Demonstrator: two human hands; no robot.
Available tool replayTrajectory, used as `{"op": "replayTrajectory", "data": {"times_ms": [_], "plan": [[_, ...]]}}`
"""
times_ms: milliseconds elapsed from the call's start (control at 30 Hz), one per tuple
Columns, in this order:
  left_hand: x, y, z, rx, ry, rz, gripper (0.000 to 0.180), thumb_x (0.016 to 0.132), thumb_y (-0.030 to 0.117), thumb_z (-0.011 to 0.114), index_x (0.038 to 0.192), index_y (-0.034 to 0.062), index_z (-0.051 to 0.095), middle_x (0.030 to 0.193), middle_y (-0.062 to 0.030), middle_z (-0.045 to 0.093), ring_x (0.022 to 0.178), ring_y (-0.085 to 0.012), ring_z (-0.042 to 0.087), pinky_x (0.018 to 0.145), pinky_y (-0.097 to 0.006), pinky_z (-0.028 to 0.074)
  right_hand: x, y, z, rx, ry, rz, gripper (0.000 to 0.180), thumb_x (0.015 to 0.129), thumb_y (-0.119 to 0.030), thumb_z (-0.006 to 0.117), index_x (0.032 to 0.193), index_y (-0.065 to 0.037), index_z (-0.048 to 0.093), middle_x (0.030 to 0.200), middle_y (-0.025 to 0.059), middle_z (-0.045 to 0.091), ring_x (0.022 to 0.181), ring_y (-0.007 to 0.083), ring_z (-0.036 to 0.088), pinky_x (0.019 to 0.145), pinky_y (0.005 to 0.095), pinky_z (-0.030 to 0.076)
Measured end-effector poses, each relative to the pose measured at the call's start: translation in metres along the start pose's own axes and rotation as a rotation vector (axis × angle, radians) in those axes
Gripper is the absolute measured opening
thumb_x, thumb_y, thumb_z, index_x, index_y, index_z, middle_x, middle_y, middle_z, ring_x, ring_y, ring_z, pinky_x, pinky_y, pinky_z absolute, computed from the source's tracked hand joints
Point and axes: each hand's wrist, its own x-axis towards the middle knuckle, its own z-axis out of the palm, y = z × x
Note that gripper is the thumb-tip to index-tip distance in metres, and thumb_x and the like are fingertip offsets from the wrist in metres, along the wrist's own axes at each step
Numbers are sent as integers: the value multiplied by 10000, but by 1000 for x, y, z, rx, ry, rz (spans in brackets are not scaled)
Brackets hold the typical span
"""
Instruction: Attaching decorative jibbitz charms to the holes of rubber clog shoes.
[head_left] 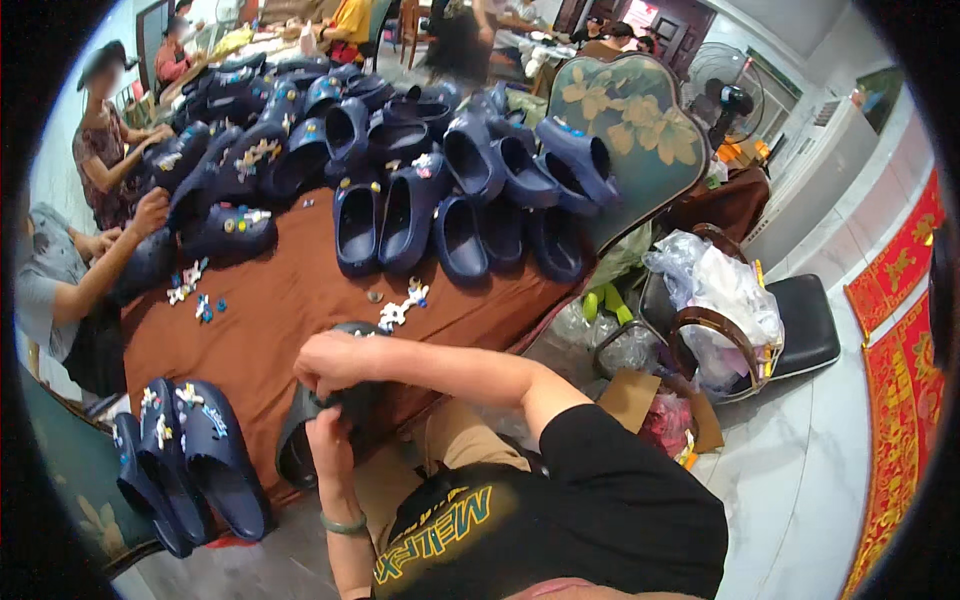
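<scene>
On the near edge of the brown-covered table is a dark clog [292, 440], partly hidden by my hands. My right hand [338, 362] reaches across from the right, curled over the front part of the clog. Its fingers are bent down and closed; whatever they pinch is hidden. Below it my left hand [330, 442], with a green bangle on its wrist, grips the clog at its opening, fingers curled. Just beyond the clog lie white and blue charms [404, 306] and a small round piece [375, 295].
Navy clogs [460, 235] crowd the far table; decorated clogs [215, 450] stand near left. Loose charms [187, 282] lie mid-table. Two people [100, 150] work along the left side. To the right are a chair with plastic bags [725, 290] and an open cardboard box [632, 400].
</scene>
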Motion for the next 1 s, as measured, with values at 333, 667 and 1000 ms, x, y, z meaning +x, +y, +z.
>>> {"op": "replayTrajectory", "data": {"times_ms": [333,667,1000], "plan": [[29,27,-11,-459,-212,-116,247,955,270,541,1097,75,598,1066,-22,623,925,-121,603,755,-273,497,-34,5,42,-144,555,-211,147,820,-212,606,809,-83,677,922,67,612,942,267,536,772,409,448],[73,16,-33,-487,-115,-243,81,863,113,589,897,41,597,829,-44,639,722,-151,626,623,-264,518,-58,-5,72,52,959,-311,84,823,-117,626,862,-46,601,933,108,588,977,273,549,912,410,386],[105,1,-22,-42,-147,-191,189,864,140,574,1000,9,569,975,-102,605,877,-221,609,810,-340,507,-103,36,89,-39,1121,-54,96,802,-131,635,874,-76,605,928,73,611,983,261,551,897,419,381]]}}
